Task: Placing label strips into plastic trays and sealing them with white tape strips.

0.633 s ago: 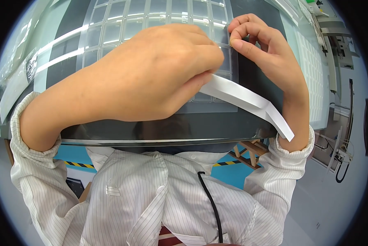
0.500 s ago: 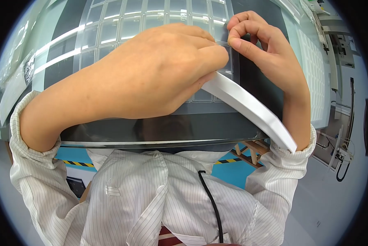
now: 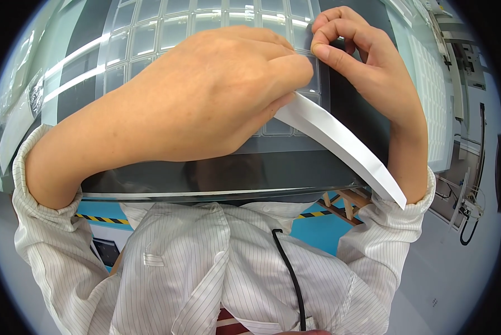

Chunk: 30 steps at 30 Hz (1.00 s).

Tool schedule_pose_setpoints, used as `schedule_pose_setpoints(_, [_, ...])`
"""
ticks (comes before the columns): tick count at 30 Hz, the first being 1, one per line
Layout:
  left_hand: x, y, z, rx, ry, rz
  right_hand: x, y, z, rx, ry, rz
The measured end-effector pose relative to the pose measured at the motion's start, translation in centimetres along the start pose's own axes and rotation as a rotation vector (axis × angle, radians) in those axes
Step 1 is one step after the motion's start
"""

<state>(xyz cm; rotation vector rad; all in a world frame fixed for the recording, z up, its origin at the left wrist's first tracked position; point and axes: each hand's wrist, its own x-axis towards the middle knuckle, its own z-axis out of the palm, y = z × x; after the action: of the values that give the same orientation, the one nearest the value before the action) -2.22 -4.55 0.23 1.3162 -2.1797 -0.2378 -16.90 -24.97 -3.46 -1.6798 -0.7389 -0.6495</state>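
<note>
My left hand (image 3: 233, 89) is closed around one end of a folded white paper-like strip (image 3: 345, 137). The strip curves out from under the fingers and down to the right, its free end close to my right forearm. Beneath this hand lies a clear sheet with a grid of rounded rectangular cells (image 3: 175, 30), partly covered by the hand. My right hand (image 3: 367, 61) is closed in a pinch, thumb against index finger, at the right edge of the clear sheet. Whatever sits between those fingertips is too small to make out.
A dark mat (image 3: 217, 173) under the sheet reaches the table's front edge. To the right lies another pale sheet with a cell pattern (image 3: 429, 95). Clear film and a white piece (image 3: 18, 125) are at the left. Wooden legs (image 3: 345, 204) show below the table.
My right hand has shifted slightly up and right, still pinched. The left hand keeps its grip on the white strip, barely moving. The cell sheet appears slightly higher in view.
</note>
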Motion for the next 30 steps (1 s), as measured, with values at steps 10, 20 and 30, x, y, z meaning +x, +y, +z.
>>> schedule_pose_setpoints(10, [0.4,-1.6,0.9,0.109,0.236,0.196,1.2,0.7,0.4,-0.003,0.022,-0.036])
schedule_pose_setpoints(20, [1.3,-2.0,1.1,0.078,0.24,0.246,5.9,-8.1,3.4,-0.654,0.035,1.04])
schedule_pose_setpoints(30, [-0.6,0.3,-0.3,0.087,0.02,0.074,3.0,-6.3,1.4,-0.752,-0.125,0.849])
